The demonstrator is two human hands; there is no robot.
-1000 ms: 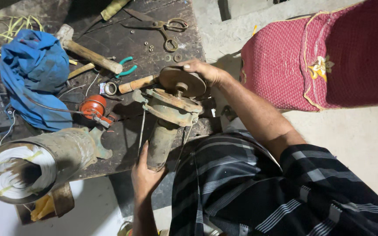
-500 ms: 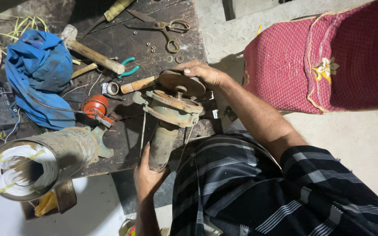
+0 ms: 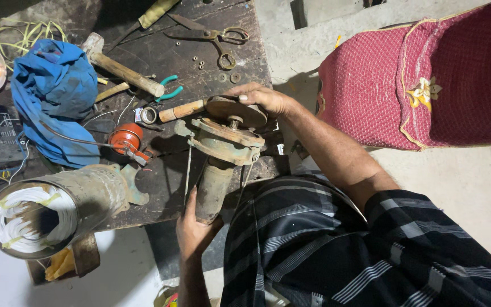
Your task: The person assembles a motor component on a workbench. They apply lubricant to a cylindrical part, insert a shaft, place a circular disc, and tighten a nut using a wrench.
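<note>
A rusty greenish pump motor body [image 3: 217, 170] lies over the near edge of the dark workbench [image 3: 200, 51]. Its flanged end carries a round brown disc [image 3: 234, 109] on a short shaft. My right hand [image 3: 265, 98] rests on the disc's far rim, fingers curled over it. My left hand [image 3: 193, 227] grips the lower end of the motor's cylinder from below the bench edge. A wooden-handled tool [image 3: 180, 111] lies just left of the disc.
A large winding-filled stator tube [image 3: 52, 207] lies at the bench's left front. On the bench are a blue cloth [image 3: 52, 96], a hammer [image 3: 123, 68], scissors [image 3: 211, 37], green-handled pliers [image 3: 169, 88], an orange part [image 3: 125, 136] and loose washers. A red knitted cushion [image 3: 421, 79] sits at right.
Both hands stay on the motor in the same grips. Only the view has shifted a little; the motor and disc look unmoved.
</note>
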